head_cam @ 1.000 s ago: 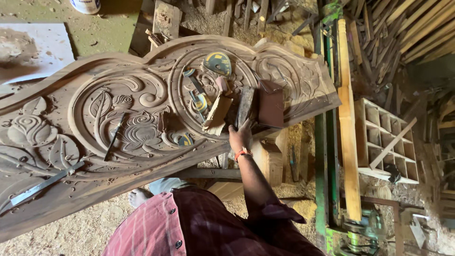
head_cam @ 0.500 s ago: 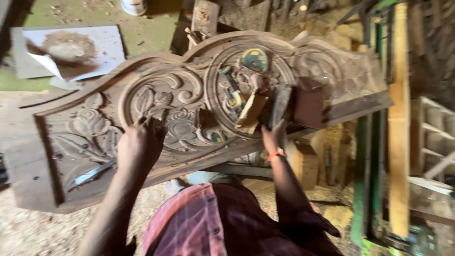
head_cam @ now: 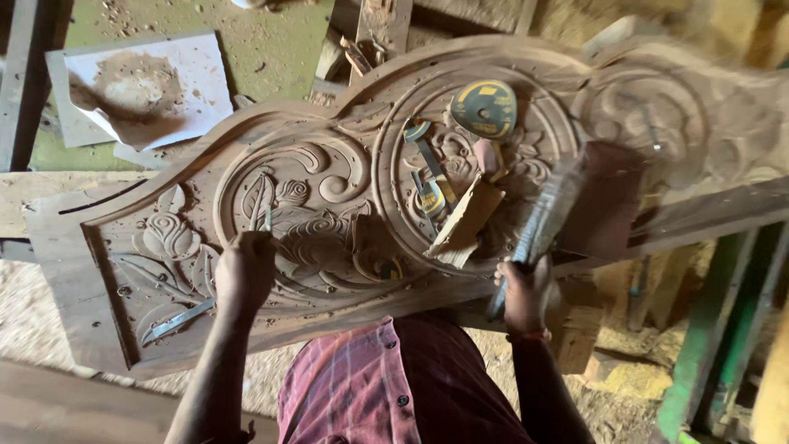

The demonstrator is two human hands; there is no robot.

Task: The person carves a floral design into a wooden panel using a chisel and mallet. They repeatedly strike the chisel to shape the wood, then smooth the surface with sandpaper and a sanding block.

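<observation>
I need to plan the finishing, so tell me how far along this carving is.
Done: the carved wooden panel already shows deep scrolls, a rose and leaves on its left half, and a round medallion in the middle. In hand: the left hand sets a chisel on the floral relief, and the right hand grips a wooden mallet, blurred. Left: the right end looks shallower, though blur hides detail; chips and loose tools lie on the surface.

Left hand [head_cam: 244, 271]: fingers curled shut, forearm extended forward. Right hand [head_cam: 523, 289]: closed fist, wrist raised, forearm angled up.
</observation>
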